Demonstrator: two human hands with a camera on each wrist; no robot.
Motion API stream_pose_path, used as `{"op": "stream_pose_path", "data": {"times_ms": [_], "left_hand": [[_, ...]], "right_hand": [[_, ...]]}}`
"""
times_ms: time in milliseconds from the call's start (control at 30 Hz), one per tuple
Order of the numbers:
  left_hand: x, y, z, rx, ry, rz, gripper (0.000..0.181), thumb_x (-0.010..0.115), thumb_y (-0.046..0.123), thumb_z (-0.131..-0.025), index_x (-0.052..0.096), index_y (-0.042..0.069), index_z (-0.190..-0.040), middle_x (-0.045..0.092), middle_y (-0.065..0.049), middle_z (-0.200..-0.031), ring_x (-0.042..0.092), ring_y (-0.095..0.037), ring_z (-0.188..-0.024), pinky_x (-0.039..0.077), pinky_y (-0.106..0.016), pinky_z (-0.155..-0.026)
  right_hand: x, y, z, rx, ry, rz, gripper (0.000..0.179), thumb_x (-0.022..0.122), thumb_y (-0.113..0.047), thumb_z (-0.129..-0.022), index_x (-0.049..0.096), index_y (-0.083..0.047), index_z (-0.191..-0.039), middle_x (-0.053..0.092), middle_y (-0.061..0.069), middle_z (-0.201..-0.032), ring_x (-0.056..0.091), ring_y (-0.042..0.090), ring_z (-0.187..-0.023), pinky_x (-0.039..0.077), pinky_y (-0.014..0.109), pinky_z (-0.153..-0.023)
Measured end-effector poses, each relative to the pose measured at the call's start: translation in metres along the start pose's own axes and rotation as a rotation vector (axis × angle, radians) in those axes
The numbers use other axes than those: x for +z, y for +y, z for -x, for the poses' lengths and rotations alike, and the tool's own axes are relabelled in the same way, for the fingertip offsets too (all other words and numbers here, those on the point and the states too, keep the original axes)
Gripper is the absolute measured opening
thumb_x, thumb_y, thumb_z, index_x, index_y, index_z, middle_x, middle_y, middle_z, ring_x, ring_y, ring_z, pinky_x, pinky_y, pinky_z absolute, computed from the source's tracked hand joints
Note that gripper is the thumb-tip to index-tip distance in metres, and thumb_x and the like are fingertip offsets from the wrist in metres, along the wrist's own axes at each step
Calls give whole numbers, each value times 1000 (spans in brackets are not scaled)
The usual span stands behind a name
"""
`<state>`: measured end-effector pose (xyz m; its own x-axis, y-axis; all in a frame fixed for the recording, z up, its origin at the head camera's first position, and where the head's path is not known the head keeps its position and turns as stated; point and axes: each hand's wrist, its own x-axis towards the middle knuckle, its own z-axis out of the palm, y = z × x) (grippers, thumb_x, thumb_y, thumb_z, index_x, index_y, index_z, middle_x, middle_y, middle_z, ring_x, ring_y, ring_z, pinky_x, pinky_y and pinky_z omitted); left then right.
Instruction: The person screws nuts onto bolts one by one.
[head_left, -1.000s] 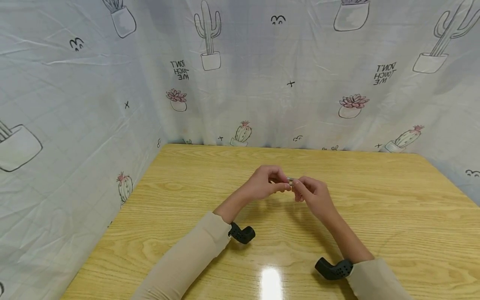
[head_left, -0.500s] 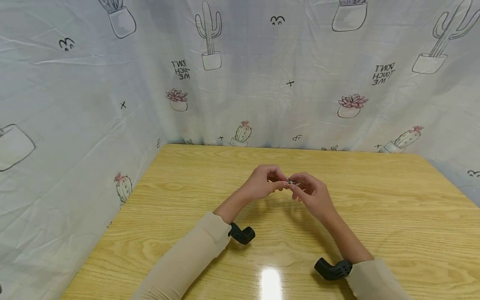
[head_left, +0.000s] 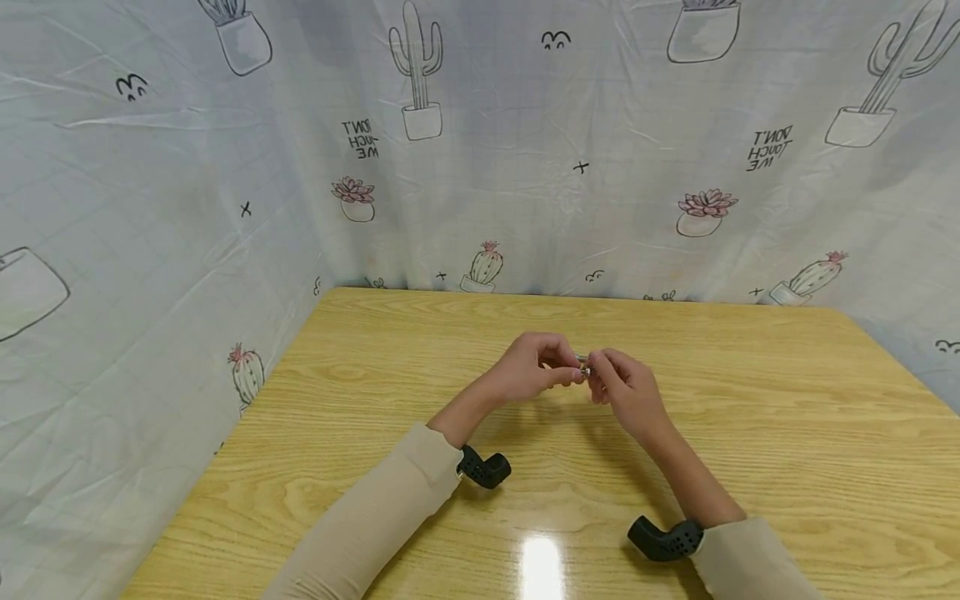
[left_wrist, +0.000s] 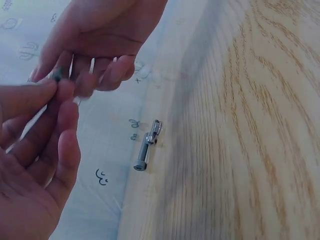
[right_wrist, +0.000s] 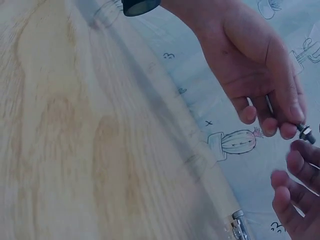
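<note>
My left hand (head_left: 528,367) pinches a small metal bolt (head_left: 586,372) between thumb and fingertips, above the wooden table. In the right wrist view a bright nut (right_wrist: 305,131) sits around the bolt's dark shank, just beyond the left thumb (right_wrist: 296,112). My right hand (head_left: 628,392) meets the other end, its thumb and index finger drawn together on the bolt. In the left wrist view the fingers of both hands mostly cover the piece. Below the hands on the table, a dark socket-head bolt (left_wrist: 143,154) lies beside a shiny metal piece (left_wrist: 157,128).
The light wooden table (head_left: 420,333) reaches back to a pale curtain (head_left: 525,208) printed with cacti. Black wrist cameras, one on the left wrist (head_left: 486,469) and one on the right (head_left: 663,539), stick out over the table.
Half a second ago my right thumb and fingers were spread further left, around the metal; now they are closer together and slightly to the right. My left hand has stayed nearly still.
</note>
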<state>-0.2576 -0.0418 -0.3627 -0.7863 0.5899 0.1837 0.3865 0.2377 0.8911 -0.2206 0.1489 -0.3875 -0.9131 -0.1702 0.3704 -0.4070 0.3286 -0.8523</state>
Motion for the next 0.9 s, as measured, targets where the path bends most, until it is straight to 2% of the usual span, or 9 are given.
{"op": "stream_pose_path", "data": {"times_ms": [100, 167, 233, 300, 400, 533, 633, 767, 900], "left_hand": [[-1, -2, 0, -36, 57, 0, 5, 67, 16, -92, 67, 11, -92, 70, -6, -90, 65, -38, -89, 50, -26, -63], [-1, -2, 0, -49, 77, 7, 5, 66, 16, -92, 67, 11, -93, 69, -6, -90, 65, -37, -89, 53, -33, -67], [-2, -2, 0, -47, 81, 9, 6, 66, 16, -92, 67, 10, -93, 69, -5, -91, 66, -34, -88, 55, -39, -71], [-3, -2, -1, -38, 73, 4, 6, 66, 16, -92, 67, 10, -94, 69, -5, -91, 66, -32, -87, 56, -40, -72], [-4, -1, -1, -11, 46, -11, 5, 67, 15, -92, 67, 10, -94, 69, -5, -92, 66, -31, -87, 55, -29, -69], [-5, 0, -2, 29, -33, -24, 5, 66, 14, -92, 66, 9, -94, 68, -8, -93, 65, -37, -90, 52, -22, -66], [-6, 0, -2, 39, -73, -26, 5, 66, 13, -92, 66, 9, -94, 68, -8, -94, 65, -38, -90, 52, -21, -65], [-6, 1, -2, 1, -27, -21, 5, 66, 15, -93, 67, 11, -93, 68, -7, -92, 65, -38, -91, 48, -22, -62], [-7, -1, -2, -47, 47, -6, 5, 65, 16, -93, 66, 12, -92, 69, -5, -89, 65, -38, -91, 48, -24, -62]], "right_hand": [[-1, 1, -1, -38, -20, -47, 20, 51, -13, -101, 61, 2, -109, 64, 5, -85, 62, 21, -64, 53, 31, -55], [-1, 7, -3, -67, -36, -51, 20, 55, -12, -99, 61, 1, -114, 64, 1, -92, 63, 17, -66, 54, 31, -55], [-1, 8, -3, -59, -39, -27, 19, 58, -12, -97, 62, -1, -113, 64, 8, -94, 63, 21, -67, 54, 32, -56], [-1, 7, -3, -46, -34, -8, 18, 58, -14, -98, 63, -1, -109, 64, 10, -90, 62, 23, -66, 54, 32, -56], [-1, 5, -3, -14, -27, -18, 19, 56, -17, -99, 65, -1, -99, 62, 8, -77, 58, 27, -63, 52, 33, -56], [0, 4, -3, -5, -47, -26, 36, 50, -21, -102, 59, 3, -77, 50, 11, -60, 48, 26, -54, 45, 32, -53], [1, 3, -4, 9, -48, -1, 45, 47, -25, -104, 54, 5, -71, 45, 13, -56, 42, 21, -50, 40, 30, -49], [1, 2, -5, 20, -8, 14, 38, 46, -26, -104, 61, 4, -87, 56, 9, -67, 52, 16, -54, 47, 29, -51], [1, 2, -5, -41, -7, -23, 20, 53, -15, -100, 63, -1, -110, 64, 10, -89, 62, 21, -63, 54, 32, -55]]}}
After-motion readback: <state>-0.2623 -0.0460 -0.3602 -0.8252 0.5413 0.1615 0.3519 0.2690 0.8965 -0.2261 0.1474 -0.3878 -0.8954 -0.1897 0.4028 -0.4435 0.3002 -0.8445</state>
